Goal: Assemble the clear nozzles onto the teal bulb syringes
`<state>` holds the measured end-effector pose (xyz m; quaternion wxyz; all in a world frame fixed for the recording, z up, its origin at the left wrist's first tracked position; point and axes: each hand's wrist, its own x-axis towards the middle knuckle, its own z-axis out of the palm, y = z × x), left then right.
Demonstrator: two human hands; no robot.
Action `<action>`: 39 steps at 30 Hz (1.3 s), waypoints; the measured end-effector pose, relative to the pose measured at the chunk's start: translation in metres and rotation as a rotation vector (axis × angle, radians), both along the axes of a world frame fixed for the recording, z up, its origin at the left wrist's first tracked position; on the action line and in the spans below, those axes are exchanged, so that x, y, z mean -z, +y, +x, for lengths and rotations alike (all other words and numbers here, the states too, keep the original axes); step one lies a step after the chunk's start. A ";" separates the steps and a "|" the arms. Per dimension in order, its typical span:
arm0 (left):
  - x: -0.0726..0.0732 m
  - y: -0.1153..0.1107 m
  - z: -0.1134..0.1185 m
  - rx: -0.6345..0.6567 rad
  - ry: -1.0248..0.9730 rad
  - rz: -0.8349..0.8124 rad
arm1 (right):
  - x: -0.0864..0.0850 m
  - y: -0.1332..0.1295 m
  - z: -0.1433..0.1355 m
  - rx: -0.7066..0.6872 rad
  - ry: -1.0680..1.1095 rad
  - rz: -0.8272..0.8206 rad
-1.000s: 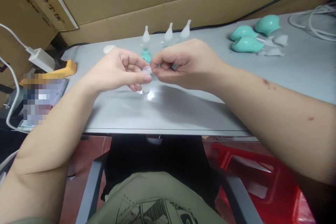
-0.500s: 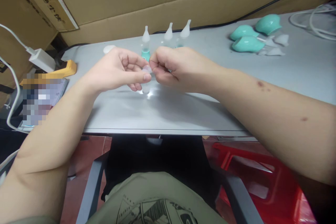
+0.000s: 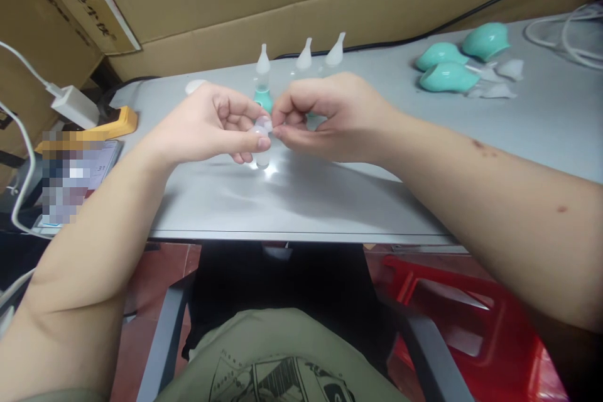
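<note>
While the left hand (image 3: pixel 214 125) pinches a small translucent tube (image 3: pixel 262 141) upright above the table (image 3: pixel 301 195), steadying it, the right hand (image 3: pixel 330 114) clenches fingertips at its top, fitting something unclear.

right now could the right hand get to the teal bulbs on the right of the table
Probably yes. The right hand is pinching a small clear piece with the left hand, so it would have to let go first. The teal bulbs lie on bare table to its right, with nothing between.
</note>
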<state>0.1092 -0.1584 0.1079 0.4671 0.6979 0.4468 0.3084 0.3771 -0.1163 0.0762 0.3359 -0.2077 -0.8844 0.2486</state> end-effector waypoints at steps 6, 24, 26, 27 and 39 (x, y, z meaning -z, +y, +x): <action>0.000 -0.001 0.004 -0.036 0.003 0.049 | -0.005 -0.007 -0.003 0.114 0.059 -0.017; 0.007 0.001 0.008 -0.076 -0.019 0.145 | -0.005 -0.014 -0.012 0.110 0.113 -0.382; 0.008 0.001 0.007 -0.075 -0.043 0.143 | -0.006 -0.015 -0.012 0.106 0.109 -0.400; 0.008 0.001 0.008 -0.075 -0.059 0.143 | -0.006 -0.015 -0.012 0.103 0.109 -0.405; 0.007 0.003 0.003 -0.002 0.031 0.173 | -0.005 -0.010 -0.011 0.071 0.120 -0.345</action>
